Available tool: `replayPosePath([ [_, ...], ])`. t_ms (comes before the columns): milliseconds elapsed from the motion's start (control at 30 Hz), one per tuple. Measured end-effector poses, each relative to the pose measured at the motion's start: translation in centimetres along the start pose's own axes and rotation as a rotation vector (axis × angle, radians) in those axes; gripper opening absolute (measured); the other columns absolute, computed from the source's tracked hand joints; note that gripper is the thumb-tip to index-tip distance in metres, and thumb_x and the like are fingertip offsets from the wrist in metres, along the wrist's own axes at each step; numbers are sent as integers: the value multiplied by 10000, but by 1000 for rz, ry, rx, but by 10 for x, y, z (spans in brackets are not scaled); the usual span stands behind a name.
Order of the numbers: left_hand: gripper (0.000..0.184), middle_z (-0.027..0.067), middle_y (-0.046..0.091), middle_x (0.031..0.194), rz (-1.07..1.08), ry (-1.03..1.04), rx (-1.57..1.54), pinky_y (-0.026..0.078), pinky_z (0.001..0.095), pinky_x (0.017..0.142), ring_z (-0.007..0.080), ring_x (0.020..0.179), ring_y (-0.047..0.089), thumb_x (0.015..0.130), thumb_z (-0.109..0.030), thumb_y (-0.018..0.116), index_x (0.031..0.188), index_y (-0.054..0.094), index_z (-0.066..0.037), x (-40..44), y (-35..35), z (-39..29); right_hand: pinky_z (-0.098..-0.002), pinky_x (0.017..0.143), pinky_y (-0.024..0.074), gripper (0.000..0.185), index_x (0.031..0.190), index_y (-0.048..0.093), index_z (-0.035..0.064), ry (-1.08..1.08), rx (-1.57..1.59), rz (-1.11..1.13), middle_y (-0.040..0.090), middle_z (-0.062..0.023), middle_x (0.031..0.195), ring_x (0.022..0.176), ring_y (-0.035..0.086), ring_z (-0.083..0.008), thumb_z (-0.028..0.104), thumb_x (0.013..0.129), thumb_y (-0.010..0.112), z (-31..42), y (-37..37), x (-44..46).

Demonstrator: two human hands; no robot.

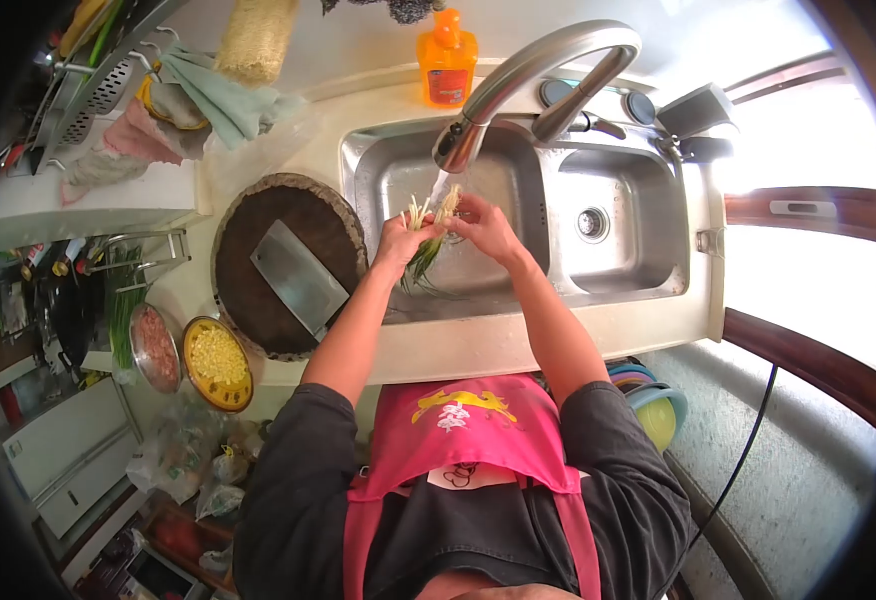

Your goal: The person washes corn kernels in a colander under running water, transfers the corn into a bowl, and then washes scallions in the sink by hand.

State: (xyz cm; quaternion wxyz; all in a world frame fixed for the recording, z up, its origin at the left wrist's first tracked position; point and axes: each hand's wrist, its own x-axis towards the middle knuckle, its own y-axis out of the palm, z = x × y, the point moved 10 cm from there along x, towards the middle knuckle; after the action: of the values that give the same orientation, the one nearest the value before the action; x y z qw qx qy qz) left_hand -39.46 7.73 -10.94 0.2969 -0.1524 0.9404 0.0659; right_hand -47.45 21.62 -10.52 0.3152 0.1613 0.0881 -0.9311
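Note:
A bunch of scallions (424,264) is held over the left sink basin (388,165), white root ends up and green leaves hanging down. My left hand (402,241) is closed around the bunch's stems. With fingers pinched, my right hand (488,230) grips the pale root ends on the other side. Water runs from the faucet (463,140) just above, falling onto or right beside the roots. Fine detail between the fingertips is too small to make out.
Left of the sink, a cleaver (293,272) lies on a round chopping block (243,235). Beyond stand a bowl of yellow diced food (218,358) and a bowl of pinkish minced food (156,350). An orange bottle (447,65) stands behind the sink; the right basin (633,190) adjoins.

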Motion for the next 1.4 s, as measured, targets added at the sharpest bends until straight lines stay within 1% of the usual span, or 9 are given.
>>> replayPosePath([
  [233, 233, 23, 667, 799, 83, 74, 343, 460, 251, 481, 88, 631, 583, 788, -162, 769, 952, 673, -26, 4, 8, -7, -307, 767, 523, 366, 1066, 673, -14, -55, -104, 126, 707, -138, 920, 832, 655, -168, 180, 767, 760, 0, 2, 11],
  [533, 181, 48, 674, 791, 199, -73, 291, 429, 249, 458, 125, 624, 611, 827, -140, 707, 943, 653, -12, 7, 13, 2, -496, 756, 499, 260, 943, 648, -3, -282, -602, -108, 655, -248, 846, 832, 626, -448, 209, 792, 639, 5, -2, 7],
  [633, 187, 64, 685, 804, 203, -187, 108, 417, 271, 473, 137, 667, 644, 854, -160, 680, 974, 638, -22, -3, -3, 10, -392, 722, 508, 276, 1037, 644, 0, 16, -743, -86, 676, -199, 873, 778, 672, -332, 143, 812, 573, -24, -40, 11],
  [767, 237, 77, 680, 865, 245, -164, -28, 412, 260, 484, 145, 721, 659, 890, -170, 659, 1062, 615, -14, -3, 1, 4, -268, 665, 449, 296, 1077, 633, -21, 166, 104, 20, 600, -34, 771, 712, 572, -120, 101, 819, 554, -26, -22, 5],
  [867, 248, 67, 671, 859, 232, -143, -2, 407, 249, 480, 135, 716, 647, 895, -184, 660, 1076, 622, -19, -4, 7, -4, -280, 712, 484, 285, 1049, 679, -3, 66, 232, 58, 652, -32, 837, 774, 596, -156, 174, 829, 637, 4, -10, -3],
  [1067, 245, 36, 655, 813, 218, -118, 131, 400, 239, 460, 108, 660, 606, 881, -205, 682, 1049, 648, -30, 1, 8, -8, -353, 711, 515, 316, 989, 699, 13, -54, -378, 135, 694, -132, 806, 733, 645, -204, 258, 791, 715, 19, -7, 7],
  [1267, 205, 15, 646, 772, 255, -59, 228, 401, 219, 468, 89, 634, 584, 862, -174, 715, 999, 669, -29, 6, 9, -14, -416, 707, 521, 320, 911, 704, 21, -168, -482, 134, 679, -213, 799, 726, 655, -359, 290, 744, 748, 36, 1, 7],
  [1367, 158, 12, 649, 745, 282, -10, 310, 416, 225, 494, 82, 618, 568, 846, -147, 732, 928, 689, -19, 6, 12, -14, -359, 687, 514, 249, 931, 721, 48, -166, -520, 151, 692, -139, 760, 688, 656, -229, 240, 774, 743, 26, 8, 10],
  [1400, 142, 11, 649, 735, 287, 23, 356, 420, 226, 504, 80, 613, 563, 843, -140, 736, 903, 695, -17, 7, 13, -13, -384, 692, 518, 279, 917, 716, 43, -173, -535, 159, 688, -162, 778, 709, 654, -280, 272, 760, 746, 31, 9, 8],
])
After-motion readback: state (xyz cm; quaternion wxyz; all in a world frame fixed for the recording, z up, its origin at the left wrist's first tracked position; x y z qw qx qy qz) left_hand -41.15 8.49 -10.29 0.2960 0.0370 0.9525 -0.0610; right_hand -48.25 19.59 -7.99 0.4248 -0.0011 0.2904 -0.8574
